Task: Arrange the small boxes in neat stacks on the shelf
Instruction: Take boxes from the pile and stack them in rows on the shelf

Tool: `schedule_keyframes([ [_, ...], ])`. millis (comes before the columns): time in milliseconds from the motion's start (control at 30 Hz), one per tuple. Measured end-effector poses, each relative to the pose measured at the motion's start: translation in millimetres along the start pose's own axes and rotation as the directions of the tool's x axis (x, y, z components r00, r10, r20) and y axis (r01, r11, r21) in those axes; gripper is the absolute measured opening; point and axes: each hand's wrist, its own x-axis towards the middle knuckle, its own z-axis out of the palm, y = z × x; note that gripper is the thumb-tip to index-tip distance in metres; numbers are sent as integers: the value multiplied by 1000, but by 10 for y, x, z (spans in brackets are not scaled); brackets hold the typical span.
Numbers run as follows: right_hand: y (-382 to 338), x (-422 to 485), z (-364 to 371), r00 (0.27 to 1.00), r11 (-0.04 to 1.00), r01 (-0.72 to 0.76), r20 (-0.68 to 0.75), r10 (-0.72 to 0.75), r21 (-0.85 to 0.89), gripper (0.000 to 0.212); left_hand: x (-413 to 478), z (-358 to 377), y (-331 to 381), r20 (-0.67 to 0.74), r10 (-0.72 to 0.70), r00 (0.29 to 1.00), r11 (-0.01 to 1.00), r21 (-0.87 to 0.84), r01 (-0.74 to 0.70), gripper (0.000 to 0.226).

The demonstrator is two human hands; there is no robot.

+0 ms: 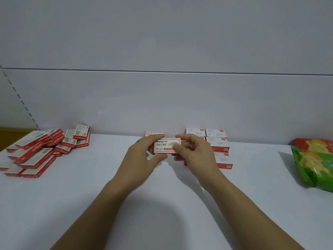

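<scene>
1. The person is holding one small white cardboard box with a red border between both hands. The box is hanging just above the white shelf, in the middle of it and near the pale back panel.
2. The left hand is gripping the left end of the box. Its fingers are curling over the top edge, and the thumb is pressing in from below.
3. The right hand is gripping the right end. Its thumb is lying across the printed front, and the other fingers are curling round behind the box.
4. The box is sitting level with its long side across, and its printed face is turning up towards the camera.
5. A second red-bordered white box is lying on the shelf directly behind the held one, close against the back panel. The left hand is partly hiding it.
6. At the left end of the shelf, a loose heap of red and white boxes is sprawling at mixed angles. Some are leaning on their neighbours, and several are showing their red sides.
7. Just right of the hands, tidy stacks of white boxes with small red tags are standing in rows from the back panel forwards. The right hand is covering their near left part.
8. At the far right, crinkly green and red snack bags are lying on the shelf, well apart from the hands.
</scene>
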Motion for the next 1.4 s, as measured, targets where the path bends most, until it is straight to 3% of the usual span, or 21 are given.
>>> schedule_keyframes([
  [167,52,28,45,1000,997,-10,25,12,-80,22,104,-156,-25,127,-14,992,956,293,-24,51],
  [467,35,237,327,995,894,78,85,-45,-442,36,361,-706,-444,111,-169,979,897,430,106,41],
  [633,-16,377,474,998,860,69,36,-58,-505,46,592,-842,-741,142,-239,961,815,568,119,34],
  [867,12,479,607,997,858,3,-65,-42,-514,45,853,-670,-1010,199,-232,952,829,553,87,21],
  [1100,3,536,731,995,814,6,-82,-65,-581,42,885,-589,-1071,187,-177,966,826,563,43,29],
  [1400,13,680,826,999,560,1,-22,-34,-829,39,949,-515,-1014,182,-168,969,789,614,22,28],
])
